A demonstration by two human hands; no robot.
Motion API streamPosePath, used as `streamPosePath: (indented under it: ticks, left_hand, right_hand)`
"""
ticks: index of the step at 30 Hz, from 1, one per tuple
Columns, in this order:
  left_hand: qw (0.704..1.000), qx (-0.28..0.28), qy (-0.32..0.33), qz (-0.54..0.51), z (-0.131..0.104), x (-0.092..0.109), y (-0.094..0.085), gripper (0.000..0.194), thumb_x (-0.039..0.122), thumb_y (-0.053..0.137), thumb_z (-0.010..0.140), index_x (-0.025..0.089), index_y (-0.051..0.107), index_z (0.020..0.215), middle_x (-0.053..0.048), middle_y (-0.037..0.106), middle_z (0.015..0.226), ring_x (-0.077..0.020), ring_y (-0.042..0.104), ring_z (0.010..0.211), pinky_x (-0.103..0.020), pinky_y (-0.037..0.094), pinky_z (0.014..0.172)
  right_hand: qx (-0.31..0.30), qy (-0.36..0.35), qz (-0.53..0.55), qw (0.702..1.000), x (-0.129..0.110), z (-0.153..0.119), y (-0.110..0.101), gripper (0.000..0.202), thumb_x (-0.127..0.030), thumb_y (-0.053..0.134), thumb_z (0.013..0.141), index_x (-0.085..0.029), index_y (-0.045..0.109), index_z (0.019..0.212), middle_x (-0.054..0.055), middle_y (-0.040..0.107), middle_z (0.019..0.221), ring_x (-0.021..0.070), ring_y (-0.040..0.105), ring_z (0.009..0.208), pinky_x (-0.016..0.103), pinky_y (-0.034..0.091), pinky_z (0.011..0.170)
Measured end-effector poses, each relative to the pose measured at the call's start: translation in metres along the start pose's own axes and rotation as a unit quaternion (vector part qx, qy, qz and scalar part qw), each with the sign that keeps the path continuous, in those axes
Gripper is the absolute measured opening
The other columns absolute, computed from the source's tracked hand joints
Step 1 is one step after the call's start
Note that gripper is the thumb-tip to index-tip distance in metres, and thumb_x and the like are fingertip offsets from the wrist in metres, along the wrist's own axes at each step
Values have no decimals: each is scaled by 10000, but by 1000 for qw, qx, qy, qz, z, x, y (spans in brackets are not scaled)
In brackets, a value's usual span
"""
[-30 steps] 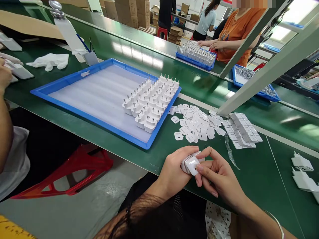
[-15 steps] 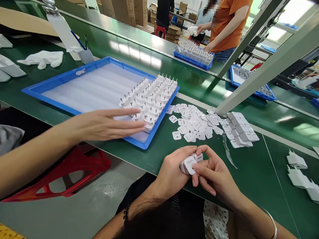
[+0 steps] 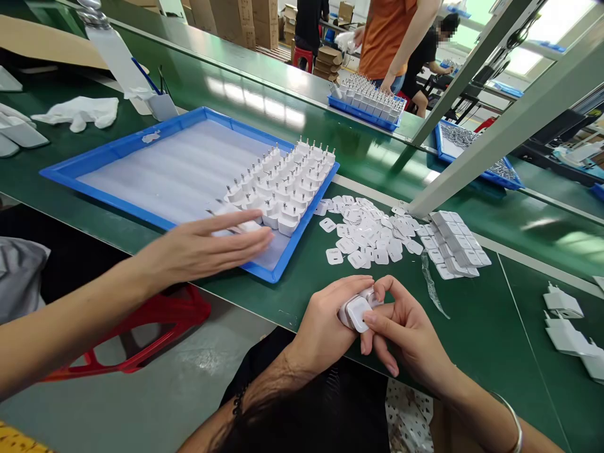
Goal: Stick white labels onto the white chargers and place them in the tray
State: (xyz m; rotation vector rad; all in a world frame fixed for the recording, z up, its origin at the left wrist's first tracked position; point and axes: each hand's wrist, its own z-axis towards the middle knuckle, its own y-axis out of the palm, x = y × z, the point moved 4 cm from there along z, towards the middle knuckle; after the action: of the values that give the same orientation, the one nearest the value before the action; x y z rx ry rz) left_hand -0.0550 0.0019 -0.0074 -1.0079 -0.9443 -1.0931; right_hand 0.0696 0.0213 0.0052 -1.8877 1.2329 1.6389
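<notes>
My left hand [image 3: 321, 324] is wrapped round a white plug housing [image 3: 348, 314] above the bench's front edge. With thumb and fingers, my right hand [image 3: 408, 327] grips a white square cover [image 3: 358, 314] against the end of the housing. A second small white piece shows behind the cover, partly hidden by fingers. Beyond my hands, many loose white square covers [image 3: 365, 229] lie in a pile on the green bench [image 3: 292, 308], with stacked covers [image 3: 455, 242] to their right.
Another person's hand [image 3: 221, 245] reaches over the blue tray [image 3: 275, 274] with rows of white plugs [image 3: 287, 179]. A clear plastic strip [image 3: 433, 286] lies right of the pile. White plugs [image 3: 564, 302] lie far right. A slanted post [image 3: 500, 113] rises behind the covers.
The other person's hand has drawn back left, and plugs near it in the tray have shifted. My hands have barely moved. In the background, the person in orange has moved left.
</notes>
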Motion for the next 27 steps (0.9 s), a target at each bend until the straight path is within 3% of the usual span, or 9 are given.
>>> streamPosePath:
  ticks: [6, 15, 22, 27]
  left_hand:
    - [999, -2, 36, 9, -1, 3, 0, 275, 99, 654, 802, 154, 718, 1064, -109, 727, 1151, -249, 698, 1040, -363, 586, 931]
    - [999, -19, 47, 14, -1, 0, 3, 277, 107, 637, 837, 179, 703, 1096, -94, 717, 1172, -230, 677, 1083, -363, 572, 948]
    - [998, -17, 55, 19, 0, 3, 3, 254, 87, 626, 834, 134, 711, 1068, -109, 729, 1127, -215, 686, 1054, -328, 570, 944]
    - [999, -11, 43, 12, 0, 2, 3, 288, 92, 637, 824, 175, 705, 1091, -89, 722, 1155, -222, 686, 1063, -349, 575, 941]
  right_hand:
    - [4, 13, 2, 1000, -2, 1, 0, 324, -286, 624, 910, -247, 304, 881, -22, 708, 550, 61, 454, 247, 131, 253, 329]
    - [16, 39, -25, 999, -3, 0, -2, 375, -358, 656, 873, -253, 297, 862, -44, 667, 484, 56, 411, 227, 108, 209, 292]
    - [18, 42, -50, 998, -6, 2, 0, 368, -356, 643, 875, -257, 289, 861, -56, 659, 482, 54, 414, 232, 106, 237, 293]
    - [21, 36, -73, 996, -8, 1, 1, 372, -386, 636, 879, -262, 286, 862, -66, 655, 490, 68, 449, 256, 121, 284, 315]
